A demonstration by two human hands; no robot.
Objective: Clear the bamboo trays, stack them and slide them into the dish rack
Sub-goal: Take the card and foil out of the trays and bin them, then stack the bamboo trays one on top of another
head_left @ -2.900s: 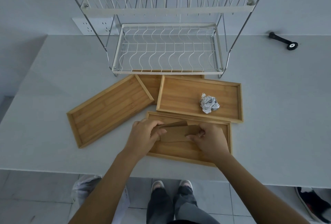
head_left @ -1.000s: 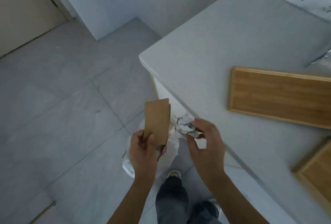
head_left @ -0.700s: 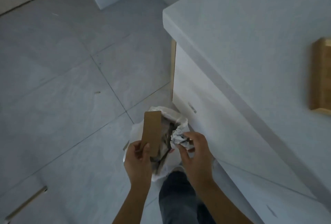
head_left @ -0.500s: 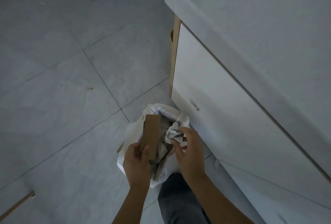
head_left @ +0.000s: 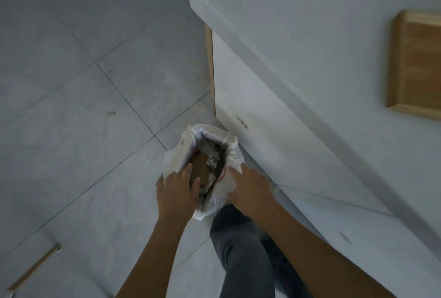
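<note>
Lying in bag (head_left: 177, 154): cardboard (head_left: 200, 166), just beyond left fingers (head_left: 191, 184).

Single head-worn wide-angle view, tilted steeply down at the floor (head_left: 71, 130) beside the table (head_left: 310, 23). Table corner at about 1 o'clock, its top running off toward 3. Both forearms enter from 6 o'clock; a white bag (head_left: 174, 161) sits near frame centre, close below the camera. Right edge blurred. No second view to share ground with.
</note>
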